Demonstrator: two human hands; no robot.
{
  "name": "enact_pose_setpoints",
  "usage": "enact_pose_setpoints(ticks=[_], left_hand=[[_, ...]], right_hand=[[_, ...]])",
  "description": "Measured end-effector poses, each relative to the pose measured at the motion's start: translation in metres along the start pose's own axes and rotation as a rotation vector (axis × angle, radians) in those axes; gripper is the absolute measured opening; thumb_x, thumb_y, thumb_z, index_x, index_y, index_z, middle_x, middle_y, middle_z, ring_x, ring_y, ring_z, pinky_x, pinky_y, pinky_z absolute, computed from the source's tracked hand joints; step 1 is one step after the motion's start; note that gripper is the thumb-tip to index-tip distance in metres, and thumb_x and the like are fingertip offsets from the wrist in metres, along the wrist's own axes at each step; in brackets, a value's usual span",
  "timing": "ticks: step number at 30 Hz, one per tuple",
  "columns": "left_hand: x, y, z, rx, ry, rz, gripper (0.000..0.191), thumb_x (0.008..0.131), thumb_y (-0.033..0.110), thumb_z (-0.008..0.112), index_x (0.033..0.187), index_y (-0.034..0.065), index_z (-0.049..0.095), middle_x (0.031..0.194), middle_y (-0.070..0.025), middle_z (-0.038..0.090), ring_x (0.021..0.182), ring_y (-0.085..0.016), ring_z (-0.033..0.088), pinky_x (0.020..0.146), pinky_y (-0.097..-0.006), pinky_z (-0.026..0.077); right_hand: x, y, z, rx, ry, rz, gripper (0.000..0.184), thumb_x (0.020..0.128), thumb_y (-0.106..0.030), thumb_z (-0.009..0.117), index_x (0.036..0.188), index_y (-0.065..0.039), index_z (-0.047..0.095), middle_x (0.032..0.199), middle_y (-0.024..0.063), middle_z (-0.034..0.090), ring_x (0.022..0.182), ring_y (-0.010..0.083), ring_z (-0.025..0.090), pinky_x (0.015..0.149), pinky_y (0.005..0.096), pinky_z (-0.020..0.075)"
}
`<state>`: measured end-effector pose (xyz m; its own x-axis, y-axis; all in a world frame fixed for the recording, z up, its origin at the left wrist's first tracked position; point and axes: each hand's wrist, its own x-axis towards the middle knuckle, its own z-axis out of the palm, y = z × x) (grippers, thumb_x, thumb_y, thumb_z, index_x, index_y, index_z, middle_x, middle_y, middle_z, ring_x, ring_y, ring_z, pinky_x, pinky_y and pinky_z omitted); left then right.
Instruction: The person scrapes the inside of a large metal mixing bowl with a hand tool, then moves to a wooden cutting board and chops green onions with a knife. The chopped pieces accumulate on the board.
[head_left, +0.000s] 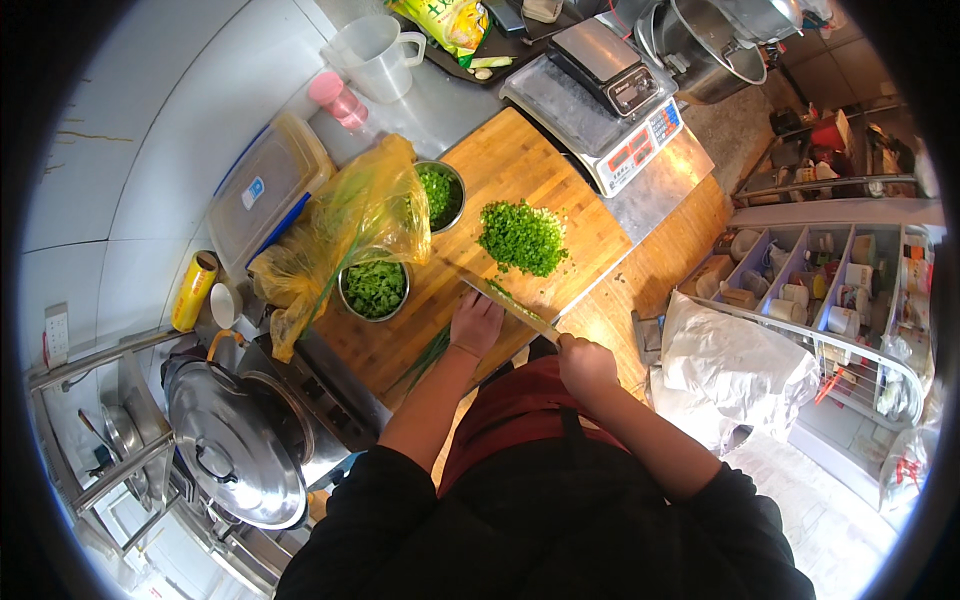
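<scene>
My right hand (589, 369) grips the handle of a kitchen knife (512, 306), whose blade slants up and left across the wooden cutting board (510, 161). Close beside the blade, my left hand (477, 325) presses a bunch of green onions (430, 352) against the board. Their long leaves trail out to the lower left, and chopped bits cling to the blade. Beyond the knife lies a heap of chopped green onion (523, 238). Two metal bowls stand to the left: one holds chopped greens (436, 193), the other leafy herbs (374, 289).
A yellow plastic bag (360, 217) partly covers the far bowl. Two scales, a small one (604, 64) on a larger one (615, 142), stand at the back right. A lidded steel pot (232, 442) is at the left, and a plastic jug (377, 58) at the back.
</scene>
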<state>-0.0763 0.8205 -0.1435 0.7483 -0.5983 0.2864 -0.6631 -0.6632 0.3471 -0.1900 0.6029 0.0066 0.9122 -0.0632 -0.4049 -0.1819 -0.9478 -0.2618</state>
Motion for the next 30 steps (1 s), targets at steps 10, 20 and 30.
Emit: enact_pose_setpoints(ticks=[10, 20, 30], left_hand=[[0.003, 0.002, -0.004, 0.009, -0.038, -0.035, 0.029, 0.091, 0.018, 0.075, 0.119, 0.0134, 0.078, 0.128, -0.0075, 0.07, 0.127, -0.037, 0.06, 0.102, -0.0491, 0.056], [0.01, 0.005, -0.009, -0.045, 0.042, -0.043, 0.028, 0.085, 0.016, 0.077, 0.113, 0.013, 0.078, 0.131, -0.0079, 0.067, 0.124, -0.037, 0.061, 0.097, -0.0469, 0.06], [0.007, 0.002, -0.006, -0.017, -0.007, -0.022, 0.034, 0.089, 0.02, 0.075, 0.122, 0.0119, 0.077, 0.137, -0.0107, 0.065, 0.124, -0.04, 0.06, 0.102, -0.0494, 0.058]], right_hand=[[0.041, -0.022, 0.002, 0.067, -0.013, -0.054, 0.013, 0.098, -0.014, 0.059, 0.1, -0.005, 0.069, 0.086, 0.0172, 0.076, 0.077, 0.0367, 0.077, 0.068, 0.0487, 0.0626], [0.005, 0.011, -0.009, 0.03, -0.099, -0.013, 0.014, 0.098, -0.013, 0.059, 0.102, -0.004, 0.068, 0.086, 0.0185, 0.076, 0.079, 0.0385, 0.077, 0.069, 0.0522, 0.0617], [0.037, -0.015, 0.007, 0.129, 0.011, -0.034, 0.014, 0.1, -0.016, 0.06, 0.102, -0.006, 0.069, 0.085, 0.0187, 0.076, 0.078, 0.0388, 0.077, 0.069, 0.0524, 0.0614]])
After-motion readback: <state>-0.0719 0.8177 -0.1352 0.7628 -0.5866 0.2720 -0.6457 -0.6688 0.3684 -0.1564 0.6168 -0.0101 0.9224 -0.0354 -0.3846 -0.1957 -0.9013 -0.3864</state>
